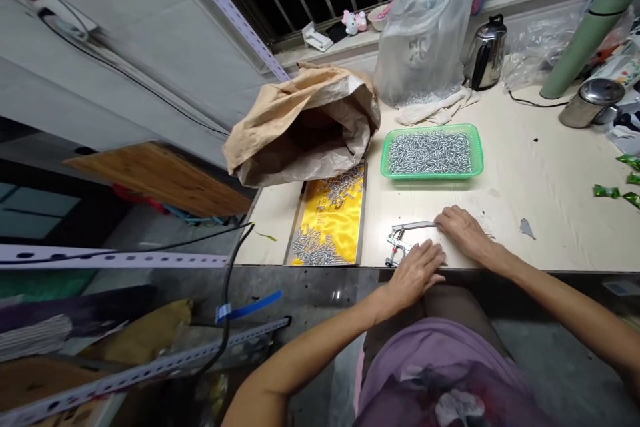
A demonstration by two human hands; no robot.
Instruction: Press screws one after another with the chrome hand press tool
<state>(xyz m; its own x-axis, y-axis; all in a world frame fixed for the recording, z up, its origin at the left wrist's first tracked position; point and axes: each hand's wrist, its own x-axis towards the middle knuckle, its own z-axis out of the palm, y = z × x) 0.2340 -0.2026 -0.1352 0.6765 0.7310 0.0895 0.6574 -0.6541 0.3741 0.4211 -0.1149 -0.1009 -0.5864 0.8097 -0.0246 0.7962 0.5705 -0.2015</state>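
Hand pliers [400, 235] of bare metal, with a coil spring and a small red part, lie at the table's front edge with the jaws pointing left. My left hand [417, 268] rests over the lower handle, its fingers close together and covering most of it. Curled at the end of the upper handle is my right hand [463, 230], with its fingertips on the metal. The two handles stand apart. Whether a small piece sits in the jaws is too small to tell.
Left of the pliers, a shallow tray [361, 213] with yellow cloth holds small metal pins. A green basket [431, 177] of similar pins stands behind. Further back are an open paper sack [280, 127], a plastic bag [420, 47], a kettle [487, 53] and a green flask [580, 53].
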